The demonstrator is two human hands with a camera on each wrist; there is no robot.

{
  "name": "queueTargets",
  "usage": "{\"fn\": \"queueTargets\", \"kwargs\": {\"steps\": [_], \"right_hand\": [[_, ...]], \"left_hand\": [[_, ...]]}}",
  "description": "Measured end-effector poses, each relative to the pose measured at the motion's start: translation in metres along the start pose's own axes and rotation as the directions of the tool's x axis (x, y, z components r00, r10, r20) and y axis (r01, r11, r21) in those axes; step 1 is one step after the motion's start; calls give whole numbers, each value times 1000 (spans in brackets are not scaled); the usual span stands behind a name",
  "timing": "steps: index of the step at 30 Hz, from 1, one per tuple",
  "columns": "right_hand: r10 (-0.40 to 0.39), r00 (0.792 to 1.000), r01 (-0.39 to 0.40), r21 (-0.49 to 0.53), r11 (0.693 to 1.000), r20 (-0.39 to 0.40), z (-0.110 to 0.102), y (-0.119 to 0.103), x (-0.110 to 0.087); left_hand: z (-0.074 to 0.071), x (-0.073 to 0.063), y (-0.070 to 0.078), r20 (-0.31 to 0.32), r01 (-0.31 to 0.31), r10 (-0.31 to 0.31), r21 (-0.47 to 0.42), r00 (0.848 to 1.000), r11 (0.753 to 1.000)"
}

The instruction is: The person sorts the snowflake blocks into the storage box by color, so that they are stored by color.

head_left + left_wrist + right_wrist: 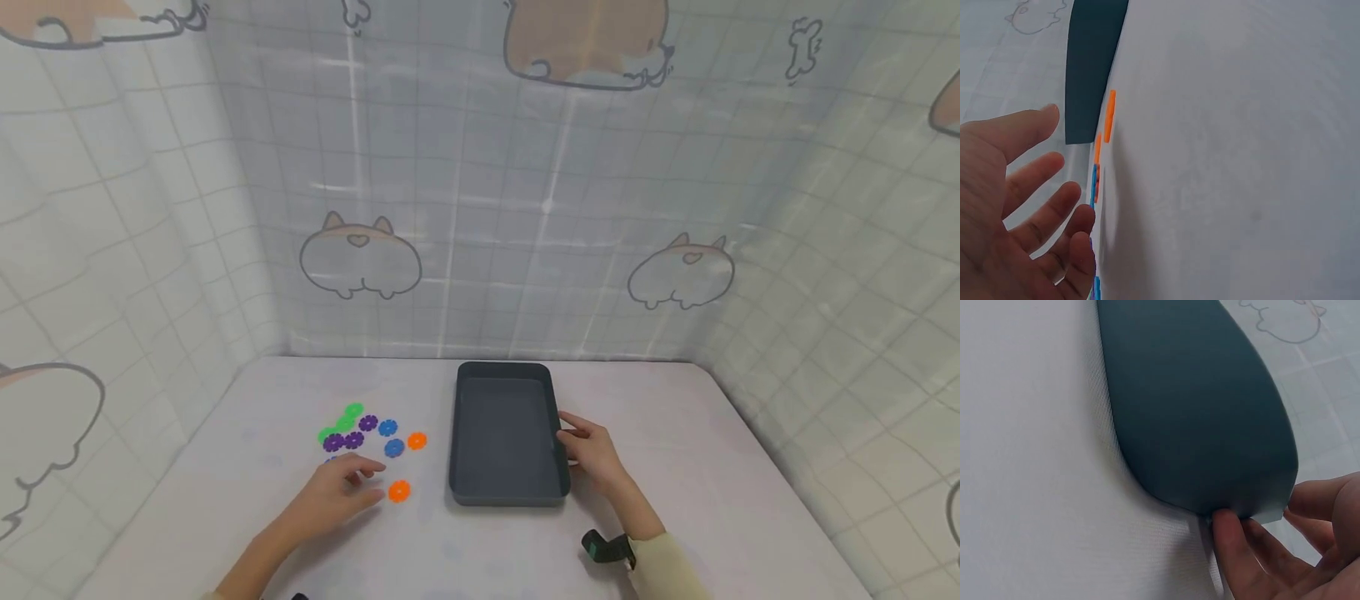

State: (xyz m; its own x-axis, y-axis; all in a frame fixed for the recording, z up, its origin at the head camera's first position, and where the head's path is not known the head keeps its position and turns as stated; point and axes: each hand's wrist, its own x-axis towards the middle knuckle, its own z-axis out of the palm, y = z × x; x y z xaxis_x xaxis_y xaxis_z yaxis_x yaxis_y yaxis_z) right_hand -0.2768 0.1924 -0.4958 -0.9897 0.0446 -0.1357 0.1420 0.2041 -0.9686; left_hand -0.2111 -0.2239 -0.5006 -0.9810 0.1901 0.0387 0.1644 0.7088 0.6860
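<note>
My left hand [333, 497] hovers with loosely bent fingers beside an orange snowflake-shaped disc [399, 491], holding nothing. In the left wrist view, that hand [1029, 206] shows a gap between thumb and fingers, with thin disc edges beyond. At the right side of a dark grey rectangular tray [510, 442], my right hand [596, 454] holds the wall. The right wrist view has this hand [1285, 550] with its thumb at the wall's lower edge and other fingers near the rim; some fingertips are hidden. Nothing lies in the tray.
Left of the tray lie another orange disc [417, 441], blue discs [393, 448], purple discs [354, 440] and green discs [345, 423], partly overlapping. One blue disc is mostly behind the left hand. Patterned curtains [495, 250] surround the white table [675, 433] at back and sides.
</note>
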Motion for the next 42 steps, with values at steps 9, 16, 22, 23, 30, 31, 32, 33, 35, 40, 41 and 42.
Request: {"fn": "queueTargets", "kwargs": {"steps": [9,16,22,23,30,31,32,33,35,40,41,42], "right_hand": [[27,1000,-28,37,999,5,2,-1,-1],[23,1000,-23,14,1000,2,2,0,0],[28,1000,-28,10,1000,1,2,0,1],[27,1000,-27,10,1000,2,2,0,1],[23,1000,-23,15,1000,9,1,2,2],[20,1000,-20,14,1000,11,1,2,2],[23,1000,-24,17,1000,9,1,2,3],[21,1000,-21,16,1000,11,2,2,3],[22,1000,-23,16,1000,9,2,2,2],[26,1000,-26,12,1000,3,3,-1,0],[24,1000,-24,10,1000,4,3,0,0],[23,1000,-23,7,1000,5,3,0,0]], "left_hand": [[2,10,-4,78,-126,124,24,989,992],[2,17,-5,132,-190,181,61,975,980],[3,23,-1,186,-186,170,67,968,980],[3,24,-1,196,-184,167,70,966,980],[4,30,5,248,-132,117,44,962,990],[4,30,5,250,-128,114,40,962,991],[4,30,6,249,-126,114,36,962,991],[3,30,6,249,-128,116,34,961,991],[3,30,7,252,-136,125,26,960,990],[4,31,8,258,-154,151,-7,954,988],[4,31,9,258,-152,151,-19,954,988],[4,31,9,259,-147,151,-35,954,989]]}}
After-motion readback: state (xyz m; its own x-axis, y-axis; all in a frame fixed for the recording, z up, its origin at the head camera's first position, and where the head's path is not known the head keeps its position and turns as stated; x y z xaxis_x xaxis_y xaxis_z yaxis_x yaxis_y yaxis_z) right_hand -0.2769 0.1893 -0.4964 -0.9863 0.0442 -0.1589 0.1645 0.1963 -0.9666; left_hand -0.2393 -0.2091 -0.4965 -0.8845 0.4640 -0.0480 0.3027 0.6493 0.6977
